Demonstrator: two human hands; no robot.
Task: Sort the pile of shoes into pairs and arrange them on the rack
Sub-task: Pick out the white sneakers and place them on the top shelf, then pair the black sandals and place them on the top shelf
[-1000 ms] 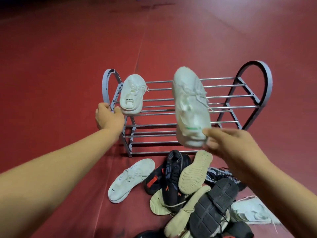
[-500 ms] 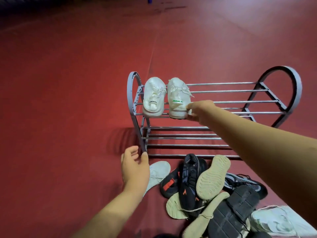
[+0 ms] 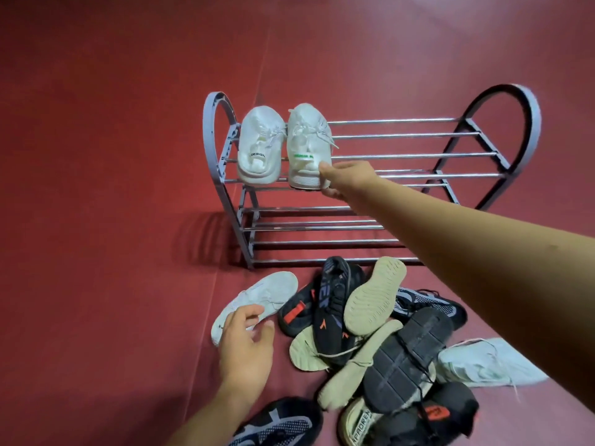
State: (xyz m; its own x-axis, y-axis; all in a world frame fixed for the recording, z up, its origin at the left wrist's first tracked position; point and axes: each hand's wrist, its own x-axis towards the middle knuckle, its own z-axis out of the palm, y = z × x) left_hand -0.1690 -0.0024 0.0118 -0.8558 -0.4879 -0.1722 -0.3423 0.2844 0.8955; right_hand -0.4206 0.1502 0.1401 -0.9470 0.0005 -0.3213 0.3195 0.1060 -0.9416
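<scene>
Shoes of one white pair sit side by side on the top tier of the rack (image 3: 534, 123), at its left end, heels toward the camera. The right hand (image 3: 346, 178) reaches to the right white shoe (image 3: 307, 146) and holds its heel, thumb on the back edge and the other fingers curled under the sole. The left white shoe (image 3: 259, 146) touches its partner and lies just inside the rack's curved left side frame; a dark printed tab shows on its heel, while the partner's tab is green.

The left hand (image 3: 246, 342) hovers low over the floor (image 3: 96, 220) with fingers loosely spread and slightly bent, holding nothing. Its fingertips are above the heel end of a single white sneaker (image 3: 267, 291) lying on its side at the left edge of the pile; whether they touch it cannot be told.

The rack's lower tier carries no shoes. In front of it the pile rests on the red floor: a black sneaker with a red patch (image 3: 297, 312), a black shoe with orange marks (image 3: 331, 304), a beige shoe sole-up (image 3: 375, 297), a black shoe sole-up (image 3: 404, 355) across another beige shoe (image 3: 349, 378), a grey knit sneaker (image 3: 428, 304) behind, and a pale white sneaker (image 3: 489, 362) at the right. Nearest the camera lie a black and grey knit shoe (image 3: 280, 424) and a black shoe with a red tab (image 3: 431, 413).
</scene>
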